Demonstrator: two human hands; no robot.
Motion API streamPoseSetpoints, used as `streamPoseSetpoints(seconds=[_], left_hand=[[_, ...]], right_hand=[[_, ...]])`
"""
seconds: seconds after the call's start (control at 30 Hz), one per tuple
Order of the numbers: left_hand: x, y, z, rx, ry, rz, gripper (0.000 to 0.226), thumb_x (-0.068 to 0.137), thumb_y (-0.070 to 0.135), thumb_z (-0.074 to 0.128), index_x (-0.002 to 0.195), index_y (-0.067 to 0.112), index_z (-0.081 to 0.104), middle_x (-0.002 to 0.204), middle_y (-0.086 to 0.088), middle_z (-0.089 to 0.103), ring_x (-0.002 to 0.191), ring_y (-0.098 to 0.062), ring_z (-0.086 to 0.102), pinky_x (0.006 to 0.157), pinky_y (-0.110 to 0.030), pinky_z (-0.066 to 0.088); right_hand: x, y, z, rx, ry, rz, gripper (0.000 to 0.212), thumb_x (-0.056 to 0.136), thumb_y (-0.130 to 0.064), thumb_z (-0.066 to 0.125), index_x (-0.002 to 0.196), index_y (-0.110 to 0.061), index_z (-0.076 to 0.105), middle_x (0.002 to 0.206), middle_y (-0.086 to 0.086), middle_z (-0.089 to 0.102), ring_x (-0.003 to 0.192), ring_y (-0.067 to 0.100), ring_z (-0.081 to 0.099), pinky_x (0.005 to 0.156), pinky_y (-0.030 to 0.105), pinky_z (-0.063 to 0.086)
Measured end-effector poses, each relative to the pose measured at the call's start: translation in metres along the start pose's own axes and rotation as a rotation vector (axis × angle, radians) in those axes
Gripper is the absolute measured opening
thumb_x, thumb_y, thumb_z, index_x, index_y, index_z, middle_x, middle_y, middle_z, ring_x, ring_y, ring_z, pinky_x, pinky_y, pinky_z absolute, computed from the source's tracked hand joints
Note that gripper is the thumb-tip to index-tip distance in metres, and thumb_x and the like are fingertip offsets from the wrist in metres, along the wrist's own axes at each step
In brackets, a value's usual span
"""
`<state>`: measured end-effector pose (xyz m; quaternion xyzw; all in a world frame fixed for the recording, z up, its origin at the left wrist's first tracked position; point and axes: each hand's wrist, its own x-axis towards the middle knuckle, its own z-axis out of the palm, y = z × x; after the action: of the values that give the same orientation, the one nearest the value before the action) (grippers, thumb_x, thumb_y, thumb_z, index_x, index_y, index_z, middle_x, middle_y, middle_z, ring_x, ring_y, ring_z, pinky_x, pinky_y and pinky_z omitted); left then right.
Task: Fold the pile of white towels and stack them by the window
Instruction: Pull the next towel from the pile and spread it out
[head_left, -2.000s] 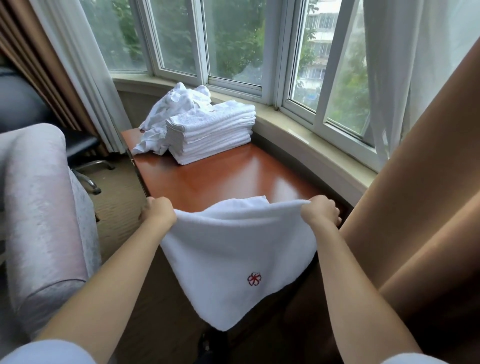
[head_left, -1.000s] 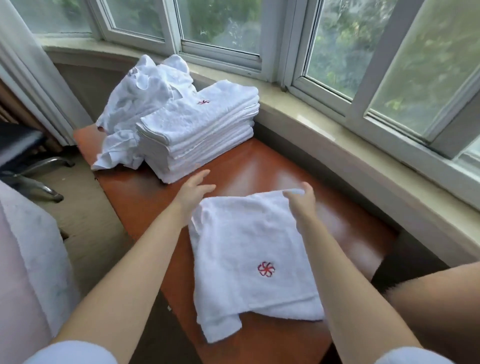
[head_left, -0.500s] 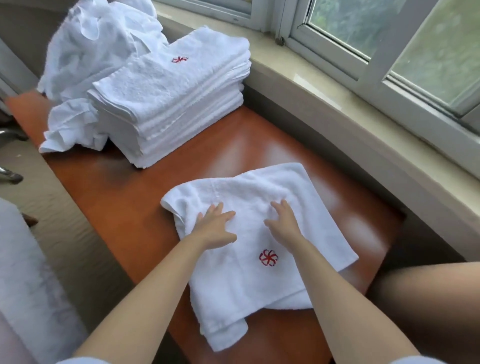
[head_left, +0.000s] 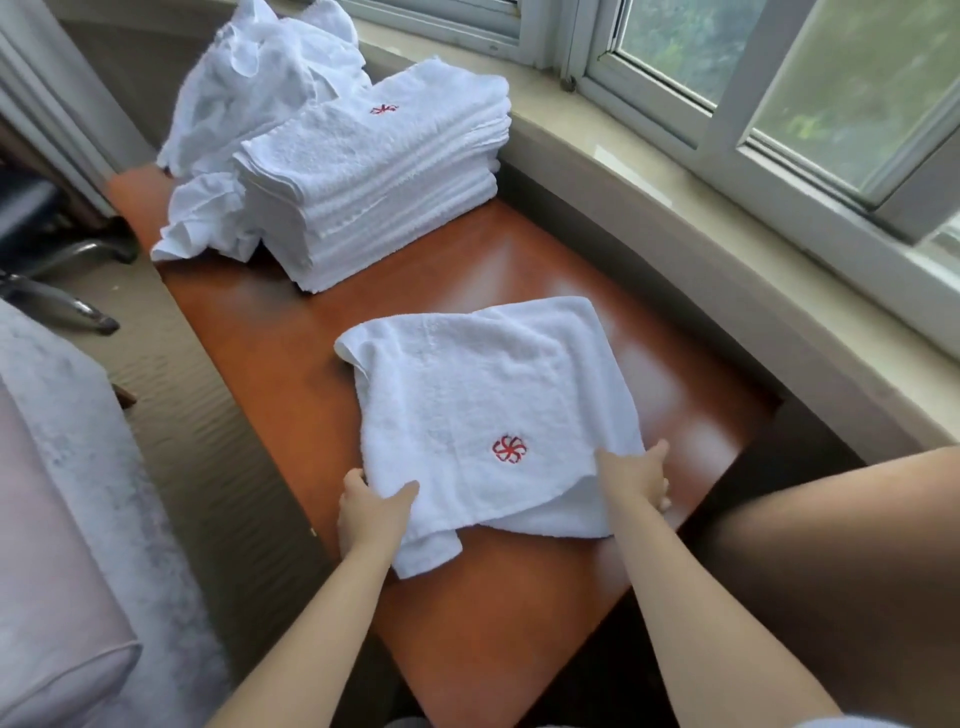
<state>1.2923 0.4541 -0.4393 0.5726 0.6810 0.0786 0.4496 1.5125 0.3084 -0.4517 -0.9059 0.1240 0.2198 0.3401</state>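
Between both hands (head_left: 373, 512) (head_left: 635, 478), the towel (head_left: 483, 395).

The single head-worn camera looked forward and steeply down from close above the wooden table (head_left: 467, 623), its wide lens bending the window sill (head_left: 727, 270) along the right. Both forearms entered from the bottom edge; no second view overlapped.
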Motion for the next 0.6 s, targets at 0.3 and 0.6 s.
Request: streamPoseSetpoints(seconds=[0.3, 0.6], left_hand=[[-0.031, 0.017, 0.002, -0.468, -0.225, -0.198, 0.037, 0.09, 0.018, 0.059, 0.122, 0.011, 0.042, 0.114, -0.012, 0.059, 0.092, -0.028, 0.062, 0.077, -0.041, 0.056], [-0.048, 0.025, 0.003, -0.9, -0.461, -0.496, 0.023, 0.091, 0.029, 0.064, 0.1, 0.008, 0.057, 0.075, -0.01, 0.068, 0.05, -0.02, 0.065, 0.055, -0.029, 0.058]], right_hand=[[-0.027, -0.012, -0.016, 0.323, -0.35, -0.002, 0.009, 0.082, -0.017, 0.053, 0.088, -0.017, 0.046, 0.094, 0.005, 0.041, 0.074, 0.023, 0.044, 0.062, 0.028, 0.037], [-0.044, 0.024, -0.025, -0.127, -0.374, -0.346, 0.047, 0.099, -0.016, 0.035, 0.146, -0.019, 0.032, 0.143, 0.014, 0.046, 0.122, 0.036, 0.049, 0.091, 0.034, 0.038]])
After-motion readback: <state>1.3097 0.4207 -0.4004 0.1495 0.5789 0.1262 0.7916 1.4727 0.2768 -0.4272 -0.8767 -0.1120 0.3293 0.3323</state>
